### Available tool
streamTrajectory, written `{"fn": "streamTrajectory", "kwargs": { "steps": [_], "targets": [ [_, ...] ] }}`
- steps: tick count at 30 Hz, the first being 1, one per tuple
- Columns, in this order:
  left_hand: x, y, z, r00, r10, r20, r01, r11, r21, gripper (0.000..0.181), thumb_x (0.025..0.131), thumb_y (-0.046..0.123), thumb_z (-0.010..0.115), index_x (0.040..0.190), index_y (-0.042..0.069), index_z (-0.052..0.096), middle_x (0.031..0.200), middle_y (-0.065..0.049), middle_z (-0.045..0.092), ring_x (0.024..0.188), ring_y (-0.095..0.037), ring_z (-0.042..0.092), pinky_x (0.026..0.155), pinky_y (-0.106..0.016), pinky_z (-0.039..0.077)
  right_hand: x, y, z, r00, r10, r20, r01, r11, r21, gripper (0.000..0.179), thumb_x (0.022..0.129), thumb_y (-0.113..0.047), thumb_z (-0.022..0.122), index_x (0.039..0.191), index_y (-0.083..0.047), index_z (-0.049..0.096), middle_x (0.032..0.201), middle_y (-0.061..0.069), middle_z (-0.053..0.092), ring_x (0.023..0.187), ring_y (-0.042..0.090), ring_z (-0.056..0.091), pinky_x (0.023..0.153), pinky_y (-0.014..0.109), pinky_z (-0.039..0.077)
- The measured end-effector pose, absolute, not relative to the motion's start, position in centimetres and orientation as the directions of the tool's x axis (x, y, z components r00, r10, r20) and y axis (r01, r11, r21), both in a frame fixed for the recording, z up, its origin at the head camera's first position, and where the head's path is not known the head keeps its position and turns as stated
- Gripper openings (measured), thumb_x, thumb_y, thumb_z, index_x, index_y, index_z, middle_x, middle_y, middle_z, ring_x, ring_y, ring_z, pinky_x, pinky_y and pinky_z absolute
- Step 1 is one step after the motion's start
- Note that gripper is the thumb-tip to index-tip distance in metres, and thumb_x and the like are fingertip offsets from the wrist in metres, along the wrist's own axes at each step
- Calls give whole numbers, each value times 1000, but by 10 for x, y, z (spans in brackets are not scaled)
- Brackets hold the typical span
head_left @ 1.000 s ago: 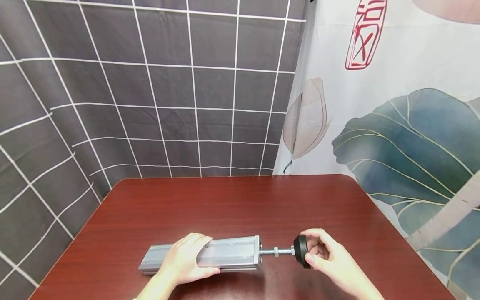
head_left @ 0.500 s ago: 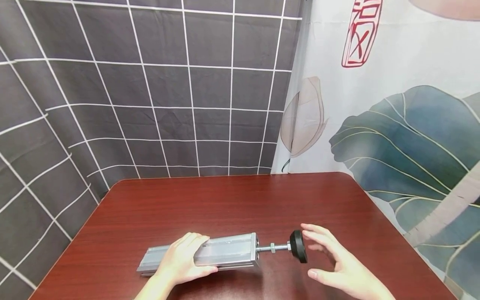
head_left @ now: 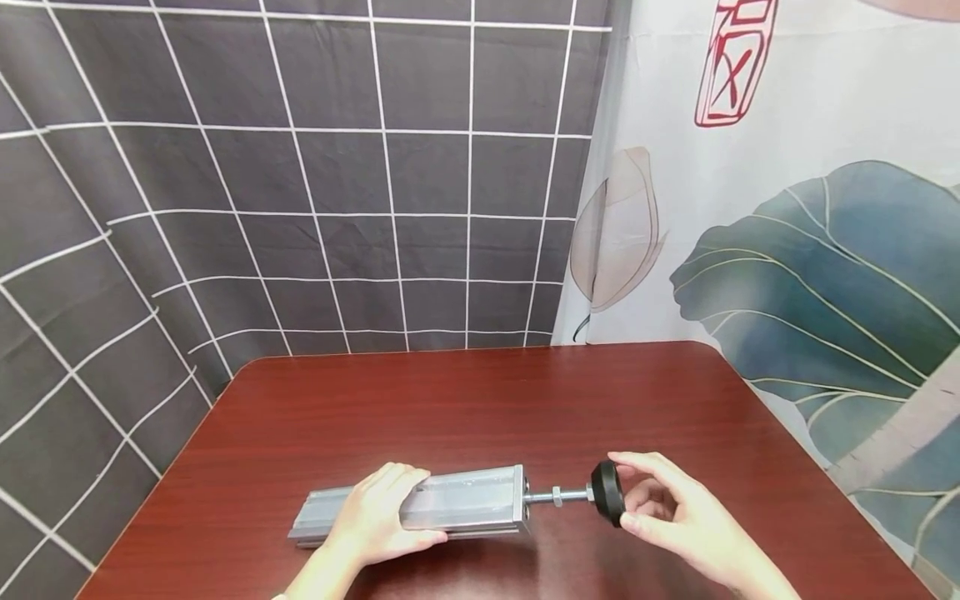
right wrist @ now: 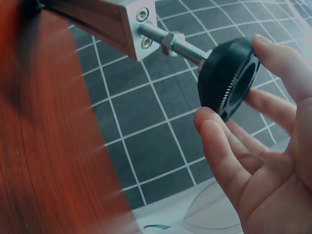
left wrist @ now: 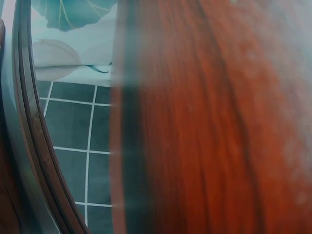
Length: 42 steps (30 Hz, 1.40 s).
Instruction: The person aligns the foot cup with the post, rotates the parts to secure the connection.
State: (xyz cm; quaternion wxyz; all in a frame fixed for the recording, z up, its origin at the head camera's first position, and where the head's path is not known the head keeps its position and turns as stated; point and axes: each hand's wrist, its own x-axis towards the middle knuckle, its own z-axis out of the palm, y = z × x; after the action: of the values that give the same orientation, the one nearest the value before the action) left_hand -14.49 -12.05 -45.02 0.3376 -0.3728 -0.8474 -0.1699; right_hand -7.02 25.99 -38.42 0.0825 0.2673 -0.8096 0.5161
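Note:
A silver aluminium profile (head_left: 480, 498) lies lengthwise near the table's front, its end plate facing right. My left hand (head_left: 378, 517) grips it from above, thumb along the near side. From the end plate a threaded rod (head_left: 576, 495) with a hex nut (head_left: 557, 497) sticks out, carrying a black levelling foot (head_left: 608, 493). My right hand (head_left: 686, 521) pinches the rim of that foot between thumb and fingers. In the right wrist view the foot (right wrist: 219, 73) shows its hollow underside towards the palm. The left wrist view catches only a blurred strip of the profile (left wrist: 29, 107).
The dark red wooden table (head_left: 450, 400) has rounded back corners. Behind it hangs a grey gridded curtain (head_left: 337, 183), with a white leaf-patterned curtain (head_left: 637, 100) on the right.
Half a second ago my right hand was spread off the foot; now its fingertips are back on the rim, as they were earlier. My left hand keeps its hold on the profile.

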Motion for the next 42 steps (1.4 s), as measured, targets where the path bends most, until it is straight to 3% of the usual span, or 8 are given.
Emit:
{"fn": "streamTrajectory", "kwargs": {
  "steps": [9, 14, 19, 22, 25, 34, 42],
  "targets": [
    [-142, -121, -445, -515, 512, 688, 735, 677, 45, 66, 51, 60, 80, 98, 15, 65, 88, 9, 61, 82, -8, 57, 72, -25, 46, -71, 252, -378, -877, -304, 373, -463, 321, -826, 39, 85, 3, 62, 121, -10, 51, 90, 6, 56, 66, 14, 58, 53, 29, 49],
    [-144, -122, -445, -514, 517, 684, 736, 676, 42, 68, 51, 60, 80, 98, 14, 66, 89, 8, 61, 82, -9, 57, 73, -26, 47, -70, 258, -380, -861, -360, 359, -476, 321, -819, 55, 82, 4, 64, 132, -8, 43, 107, 0, 57, 84, 14, 60, 68, 26, 51],
    [-144, -124, -444, -532, 509, 676, 725, 687, 53, 68, 50, 59, 81, 99, 14, 66, 89, 8, 61, 83, -9, 57, 72, -26, 47, -72, 264, -387, -768, -469, 436, -605, 306, -735, 77, 76, 5, 72, 141, -2, 32, 138, 3, 37, 108, 11, 53, 84, 22, 47],
    [-143, -125, -443, -535, 509, 674, 722, 690, 53, 69, 49, 59, 81, 99, 14, 66, 89, 8, 61, 83, -9, 58, 72, -26, 47, -74, 264, -390, -686, -514, 515, -691, 238, -683, 75, 73, 12, 71, 138, 3, 35, 143, 13, 28, 110, 14, 53, 88, 20, 45],
    [-142, -124, -441, -538, 514, 668, 721, 691, 49, 69, 50, 60, 81, 99, 14, 65, 89, 8, 61, 83, -10, 58, 72, -27, 47, -75, 262, -391, -659, -518, 545, -702, 163, -694, 69, 73, 17, 67, 135, 4, 40, 140, 16, 31, 107, 15, 55, 85, 21, 47],
    [-140, -124, -440, -556, 520, 648, 717, 695, 57, 67, 51, 60, 80, 98, 14, 66, 88, 8, 61, 82, -10, 58, 72, -27, 48, -71, 261, -383, -790, -451, 416, -555, 237, -797, 62, 79, 7, 68, 134, -4, 44, 123, 0, 46, 90, 14, 60, 75, 26, 52],
    [-137, -123, -440, -552, 524, 649, 727, 683, 67, 65, 53, 60, 80, 97, 14, 66, 87, 9, 61, 81, -9, 57, 72, -25, 47, -70, 256, -388, -845, -341, 412, -516, 313, -797, 56, 77, 5, 69, 127, -10, 50, 100, -1, 58, 73, 14, 58, 59, 26, 47]
  ]
}}
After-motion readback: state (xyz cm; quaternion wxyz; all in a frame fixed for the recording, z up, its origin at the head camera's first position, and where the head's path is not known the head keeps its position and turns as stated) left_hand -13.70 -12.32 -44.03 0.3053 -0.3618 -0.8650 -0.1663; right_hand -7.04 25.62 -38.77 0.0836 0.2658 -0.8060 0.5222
